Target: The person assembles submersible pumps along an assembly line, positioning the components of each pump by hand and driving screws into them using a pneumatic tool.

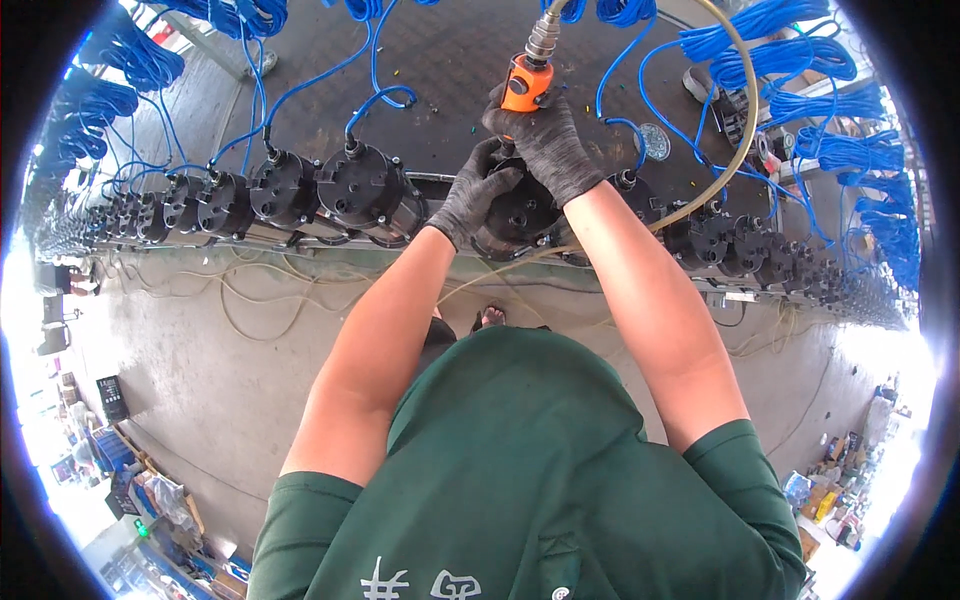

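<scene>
My right hand (552, 145), in a dark grey knit glove, is wrapped around an orange air tool (524, 84) with a metal hose coupling on top. The tool's lower end points down at the far side of a cylindrical pump-like unit with a black cap (526, 205). My left hand (468, 198), gloved alike, lies against that cap's left side. Its fingers curl in close to the tool's lower end; what they pinch is hidden. A clear yellowish hose (748, 105) runs from the coupling and loops to the right.
Similar black-capped units (362, 185) stand in a long row to both sides, with blue cables rising from them. Coiled blue cables (765, 55) hang around the dark bench top (450, 70). More hoses (250, 300) trail over the floor, and boxes and clutter line both sides.
</scene>
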The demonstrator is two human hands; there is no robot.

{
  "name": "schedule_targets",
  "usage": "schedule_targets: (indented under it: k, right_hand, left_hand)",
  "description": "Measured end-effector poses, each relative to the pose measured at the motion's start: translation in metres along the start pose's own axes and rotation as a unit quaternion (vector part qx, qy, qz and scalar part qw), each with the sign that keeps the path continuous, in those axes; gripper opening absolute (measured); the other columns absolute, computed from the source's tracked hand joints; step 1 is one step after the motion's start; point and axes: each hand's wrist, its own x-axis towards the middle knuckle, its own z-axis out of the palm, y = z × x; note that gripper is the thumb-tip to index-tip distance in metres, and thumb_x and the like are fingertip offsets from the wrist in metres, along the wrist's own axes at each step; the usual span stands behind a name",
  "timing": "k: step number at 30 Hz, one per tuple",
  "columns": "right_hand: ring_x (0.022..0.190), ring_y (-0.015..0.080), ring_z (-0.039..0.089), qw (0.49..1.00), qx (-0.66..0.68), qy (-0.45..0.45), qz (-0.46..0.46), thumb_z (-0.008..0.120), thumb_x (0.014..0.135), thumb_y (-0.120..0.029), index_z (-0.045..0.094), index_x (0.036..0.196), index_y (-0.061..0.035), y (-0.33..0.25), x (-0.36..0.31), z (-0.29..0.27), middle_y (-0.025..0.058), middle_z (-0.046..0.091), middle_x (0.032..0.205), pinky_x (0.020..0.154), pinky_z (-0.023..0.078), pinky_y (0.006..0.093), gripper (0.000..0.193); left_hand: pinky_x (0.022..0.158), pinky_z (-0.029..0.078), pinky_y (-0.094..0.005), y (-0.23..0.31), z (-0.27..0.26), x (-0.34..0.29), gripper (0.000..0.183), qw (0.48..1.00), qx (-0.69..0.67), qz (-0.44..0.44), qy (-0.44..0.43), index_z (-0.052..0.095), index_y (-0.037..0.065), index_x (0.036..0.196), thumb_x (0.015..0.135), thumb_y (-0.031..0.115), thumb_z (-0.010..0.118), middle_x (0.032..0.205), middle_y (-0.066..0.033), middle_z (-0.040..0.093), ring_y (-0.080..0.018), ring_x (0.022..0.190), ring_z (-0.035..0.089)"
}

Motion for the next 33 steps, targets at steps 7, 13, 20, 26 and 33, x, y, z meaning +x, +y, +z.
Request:
schedule_targets:
  k: [7,13,20,26,33]
  right_hand:
    - [0.088,0.0197,0.071,0.998,-0.053,0.009,0.022,0.079,0.079,-0.011,0.068,0.107,-0.0049,0.002,0.001,0.000,0.0037,0.074,0.095,0.078,0.058,0.0333,0.031]
    - [0.088,0.0182,0.071,0.996,0.078,0.020,0.024,0.078,0.079,-0.008,0.068,0.108,-0.0046,-0.007,-0.005,0.006,0.0040,0.074,0.096,0.078,0.057,0.0317,0.032]
    - [0.089,0.0180,0.070,0.978,0.201,-0.047,0.023,0.076,0.080,-0.005,0.066,0.108,-0.0041,0.019,0.004,0.003,0.0039,0.073,0.096,0.077,0.058,0.0307,0.030]
    - [0.091,0.0176,0.070,1.000,-0.022,-0.014,0.011,0.077,0.082,-0.006,0.065,0.112,-0.0036,0.002,-0.001,0.001,0.0038,0.072,0.098,0.077,0.058,0.0311,0.032]
    - [0.080,0.0174,0.067,0.965,0.258,0.051,-0.017,0.080,0.077,-0.011,0.064,0.112,-0.0076,-0.065,-0.046,-0.024,0.0029,0.067,0.089,0.075,0.055,0.0328,0.038]
  left_hand:
    - [0.109,0.042,-0.0365,0.002,0.001,-0.002,0.080,1.000,0.001,-0.005,-0.003,0.041,0.004,0.147,0.082,0.026,0.082,0.134,-0.0107,0.058,-0.0224,0.124,0.054]
    - [0.108,0.044,-0.0357,-0.001,-0.004,-0.002,0.080,1.000,0.004,0.000,-0.003,0.041,0.005,0.148,0.084,0.028,0.082,0.133,-0.0084,0.059,-0.0213,0.123,0.054]
    - [0.107,0.045,-0.0362,-0.002,-0.002,-0.003,0.078,1.000,-0.013,-0.017,0.005,0.041,0.005,0.149,0.085,0.025,0.082,0.132,-0.0087,0.060,-0.0214,0.122,0.056]
    - [0.111,0.041,-0.0372,0.006,0.003,-0.003,0.072,1.000,-0.012,-0.016,-0.001,0.047,0.005,0.143,0.082,0.022,0.082,0.131,-0.0105,0.059,-0.0219,0.123,0.053]
    - [0.105,0.046,-0.0357,0.005,-0.003,-0.003,0.073,1.000,0.023,-0.014,0.004,0.046,0.007,0.145,0.083,0.023,0.082,0.128,-0.0106,0.058,-0.0216,0.119,0.055]
